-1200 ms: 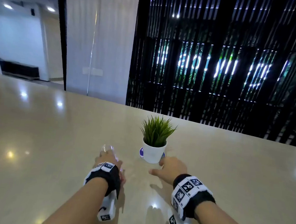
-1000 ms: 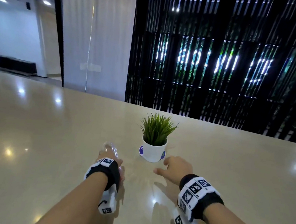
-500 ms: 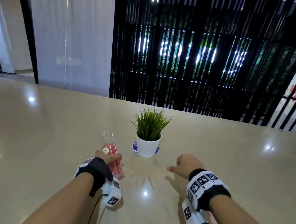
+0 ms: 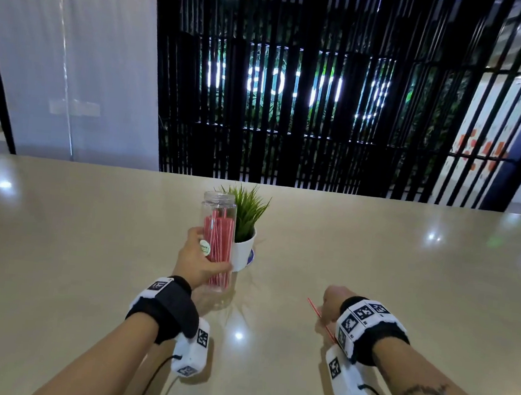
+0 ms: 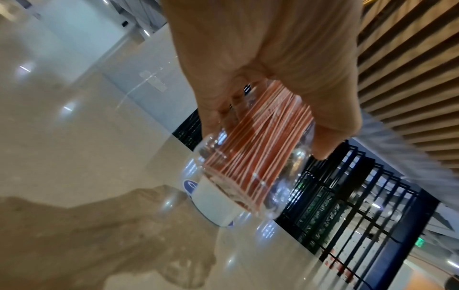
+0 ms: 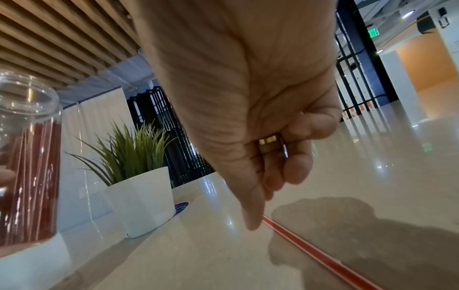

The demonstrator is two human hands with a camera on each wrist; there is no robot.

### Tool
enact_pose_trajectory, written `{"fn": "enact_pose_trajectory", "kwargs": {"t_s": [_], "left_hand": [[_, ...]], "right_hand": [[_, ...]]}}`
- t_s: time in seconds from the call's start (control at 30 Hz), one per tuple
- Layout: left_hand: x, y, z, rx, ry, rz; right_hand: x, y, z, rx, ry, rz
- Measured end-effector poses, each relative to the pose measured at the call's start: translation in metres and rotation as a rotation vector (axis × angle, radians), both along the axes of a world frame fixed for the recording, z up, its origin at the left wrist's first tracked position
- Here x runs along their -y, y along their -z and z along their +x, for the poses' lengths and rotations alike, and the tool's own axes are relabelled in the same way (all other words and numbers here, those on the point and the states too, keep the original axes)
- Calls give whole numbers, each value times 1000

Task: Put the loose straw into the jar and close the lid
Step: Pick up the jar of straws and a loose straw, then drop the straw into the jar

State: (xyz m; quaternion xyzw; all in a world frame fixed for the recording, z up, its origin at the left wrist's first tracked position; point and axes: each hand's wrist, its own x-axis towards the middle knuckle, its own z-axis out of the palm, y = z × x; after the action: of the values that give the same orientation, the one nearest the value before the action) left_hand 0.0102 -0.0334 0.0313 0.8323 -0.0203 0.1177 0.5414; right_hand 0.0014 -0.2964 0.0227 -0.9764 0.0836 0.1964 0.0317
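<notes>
Holding open jar (image 4: 216, 244) of straws (image 4: 217, 250)

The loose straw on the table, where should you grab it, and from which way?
Probably at the near end by the right hand, coming from above. The straw is thin and lies flat on the table, so thumb and finger should pinch its sides.

- Jar (image 4: 216, 241) with straws (image 4: 217, 250) inside, held by left hand (image 4: 197, 263) above the table (image 4: 404, 275), mid-width.
- Potted plant (image 4: 245, 227) just behind and right of jar, on table.
- Loose straw (image 4: 318, 314) right of jar, near edge side, at right hand (image 4: 333, 303).
</notes>
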Motion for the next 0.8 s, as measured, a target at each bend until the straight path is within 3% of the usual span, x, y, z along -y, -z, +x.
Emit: {"fn": "enact_pose_trajectory", "kwargs": {"t_s": [0.23,0.43,0.57,0.8], "left_hand": [[22,1,-13,-30,189,-119],[38,5,-21,-33,317,-268],[42,4,-21,-34,338,-291],[47,7,-24,-72,336,-261]], "right_hand": [[21,23,-16,24,97,76],[20,34,-18,-7,54,25],[20,32,-17,-59,-54,-77],[22,36,-15,-21,-28,-63]]}}
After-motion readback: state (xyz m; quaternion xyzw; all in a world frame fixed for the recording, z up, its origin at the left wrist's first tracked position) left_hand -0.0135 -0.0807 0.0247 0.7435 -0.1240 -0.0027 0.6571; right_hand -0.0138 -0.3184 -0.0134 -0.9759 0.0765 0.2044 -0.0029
